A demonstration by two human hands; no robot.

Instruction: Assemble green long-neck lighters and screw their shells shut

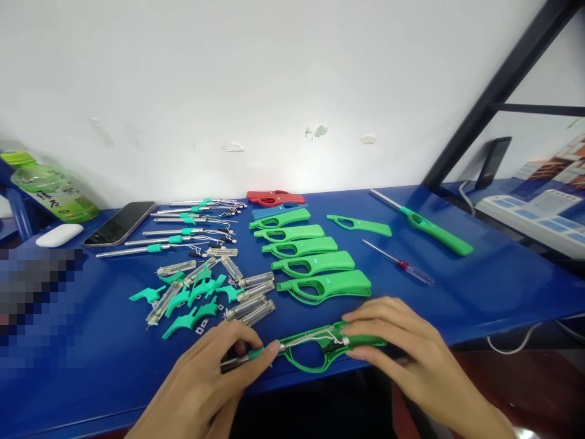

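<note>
At the table's front edge lies an open green lighter shell (pixel 315 366), its hollow side up, with white wires and a black part inside. My left hand (pixel 214 372) is closed round the metal rod (pixel 235 362) at the shell's left end, thumb on its teal collar. My right hand (pixel 402 347) grips the shell's handle, fingertips on both edges near a small white piece (pixel 343 341). Behind them, several green shells (pixel 329 285) form a column. Teal triggers (pixel 183 321) and clear fuel tanks (pixel 258 312) lie loose to the left.
Metal rods with wires (pixel 137 250), a phone (pixel 119 224), a white case (pixel 59 235) and a bottle (pixel 55 189) are at the left. A screwdriver (pixel 402 264), a single shell (pixel 361 226) and an assembled lighter (pixel 434 233) lie right. Red shells (pixel 276 198) sit near the wall.
</note>
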